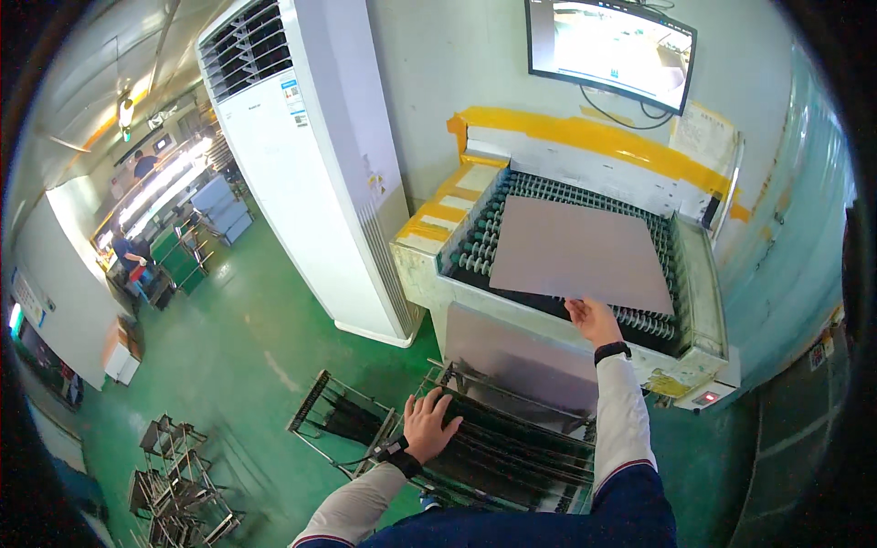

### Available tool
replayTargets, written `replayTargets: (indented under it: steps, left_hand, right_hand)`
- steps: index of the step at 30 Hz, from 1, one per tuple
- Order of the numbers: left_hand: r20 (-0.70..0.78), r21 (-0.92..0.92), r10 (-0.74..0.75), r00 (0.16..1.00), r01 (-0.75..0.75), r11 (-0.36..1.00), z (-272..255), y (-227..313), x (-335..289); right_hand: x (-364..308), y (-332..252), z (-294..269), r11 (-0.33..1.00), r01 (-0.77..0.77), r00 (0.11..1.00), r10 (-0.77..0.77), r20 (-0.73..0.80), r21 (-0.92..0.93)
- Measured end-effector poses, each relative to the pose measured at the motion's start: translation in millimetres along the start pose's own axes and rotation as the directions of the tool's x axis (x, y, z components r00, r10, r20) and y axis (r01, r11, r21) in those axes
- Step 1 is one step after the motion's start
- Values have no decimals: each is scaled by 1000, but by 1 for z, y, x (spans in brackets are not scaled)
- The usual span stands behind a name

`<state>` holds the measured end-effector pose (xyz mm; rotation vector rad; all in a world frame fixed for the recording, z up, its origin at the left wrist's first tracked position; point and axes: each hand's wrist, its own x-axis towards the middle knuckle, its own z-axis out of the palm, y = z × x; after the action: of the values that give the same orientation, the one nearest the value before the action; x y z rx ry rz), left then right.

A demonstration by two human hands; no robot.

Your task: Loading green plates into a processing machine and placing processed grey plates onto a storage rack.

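A flat pinkish-grey panel [580, 251] lies on the green and dark rollers [475, 242] of a conveyor machine. My right hand [594, 321] has its fingers closed at the panel's near edge. Lower down, my left hand [429, 426] is open, fingers spread, over a metal rack [571, 422] of dark upright sheets [498, 438]. Whether its palm bears on the rack I cannot tell. Another pinkish-grey panel [521, 352] stands upright between the rack and the machine's front.
A tall white air conditioner [301, 164] stands left of the machine. A second metal rack [343, 416] adjoins mine; several more racks [178, 484] stand at lower left. A screen [612, 50] hangs above, and a translucent curtain [786, 219] is at right. A co-worker [128, 251] is far left.
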<state>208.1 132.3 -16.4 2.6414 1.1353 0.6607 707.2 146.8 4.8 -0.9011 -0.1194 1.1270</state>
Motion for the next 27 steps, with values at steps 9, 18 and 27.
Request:
replayTargets:
  steps: [9,18,27]
  left_hand:
    - [19,9,-10,1000,10,1000,0,0,1]
    - [25,11,-7,1000,7,1000,-5,5,5]
    - [60,-8,-38,997,39,999,-8,6,6]
  right_hand:
    - [-3,3,38,993,101,982,-111,153,68]
    - [-42,42,67,716,218,975,-127,183,-663]
    - [-79,112,53,-463,374,789,-296,539,-803]
